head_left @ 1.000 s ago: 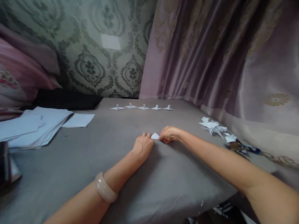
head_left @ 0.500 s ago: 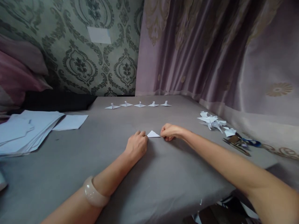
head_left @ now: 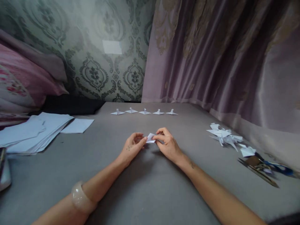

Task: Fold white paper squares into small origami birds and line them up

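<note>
A small folded white paper [head_left: 151, 137] is held just above the table, between my two hands. My left hand [head_left: 133, 147] pinches its left side, with the thumb on top and a bangle on the wrist. On the right side my right hand [head_left: 169, 145] grips the paper with thumb and forefinger, fingers curled. Beyond the hands, several folded paper figures [head_left: 144, 112] stand in a row across the far part of the table, each with flat wings and a raised middle.
A stack of white sheets [head_left: 35, 132] and a smaller paper [head_left: 77, 125] lie at left. On the right are a heap of folded papers [head_left: 221, 134] and blurred tools [head_left: 259, 172]. Patterned wallpaper [head_left: 93, 73] and a purple curtain [head_left: 187, 56] border the grey table [head_left: 150, 193].
The folded paper has come up off the table into both hands, which have turned to show thumbs and fingers. My view has shifted, so the surroundings sit lower and further right.
</note>
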A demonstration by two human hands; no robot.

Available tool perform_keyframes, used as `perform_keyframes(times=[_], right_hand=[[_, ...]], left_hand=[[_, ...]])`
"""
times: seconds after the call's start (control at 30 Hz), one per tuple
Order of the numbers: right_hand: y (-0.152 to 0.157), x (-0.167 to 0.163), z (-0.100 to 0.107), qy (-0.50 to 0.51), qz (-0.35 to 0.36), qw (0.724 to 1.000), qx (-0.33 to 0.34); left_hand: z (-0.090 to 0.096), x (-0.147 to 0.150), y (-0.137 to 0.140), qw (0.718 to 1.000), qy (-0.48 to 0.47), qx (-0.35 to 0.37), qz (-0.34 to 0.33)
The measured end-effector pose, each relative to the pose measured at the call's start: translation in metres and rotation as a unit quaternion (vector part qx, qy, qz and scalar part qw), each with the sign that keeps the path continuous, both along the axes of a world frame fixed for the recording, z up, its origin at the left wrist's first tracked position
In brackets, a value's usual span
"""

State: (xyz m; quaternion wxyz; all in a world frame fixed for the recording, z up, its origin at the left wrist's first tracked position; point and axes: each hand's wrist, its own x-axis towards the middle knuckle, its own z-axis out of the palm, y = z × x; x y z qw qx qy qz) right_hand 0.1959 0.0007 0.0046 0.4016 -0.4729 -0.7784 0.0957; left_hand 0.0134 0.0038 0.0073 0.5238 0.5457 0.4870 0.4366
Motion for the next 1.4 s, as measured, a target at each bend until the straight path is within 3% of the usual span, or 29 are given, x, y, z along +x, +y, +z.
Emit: perform_keyframes(times=[0.1,0.27,0.43,0.7,0.83,1.0,1.13,1.23,1.4], right_hand=[[-0.007,-0.004,-0.002,-0.008,0.005,0.998,0.058],[-0.016,-0.005,-0.002,-0.020,0.003,0.994,0.109],[-0.022,-0.009,-0.003,0.027,0.031,0.997,0.065],[-0.035,-0.016,0.008,0.100,0.074,0.992,-0.026],[-0.036,-0.017,0.007,0.099,0.070,0.992,-0.030],[-0.037,-0.017,0.007,0.084,0.082,0.993,-0.022],[-0.037,-0.017,0.012,0.146,0.043,0.988,-0.033],[-0.036,-0.015,0.016,0.221,0.004,0.969,-0.111],[-0.033,-0.013,0.019,0.288,0.013,0.921,-0.261]], left_hand=[[0.002,0.000,0.000,0.990,-0.111,-0.074,-0.036],[0.000,0.001,0.002,0.969,-0.205,-0.136,-0.009],[-0.001,0.003,0.002,0.944,-0.272,-0.183,-0.021],[-0.004,0.003,0.002,0.932,-0.312,-0.181,-0.012],[-0.002,0.005,0.002,0.924,-0.342,-0.173,-0.012],[0.002,0.004,0.000,0.944,-0.291,-0.153,-0.002],[0.010,0.003,-0.005,0.981,-0.180,-0.075,0.007],[0.016,0.005,-0.010,0.993,-0.113,-0.029,-0.001],[0.015,0.007,-0.014,0.999,-0.048,0.021,-0.015]])
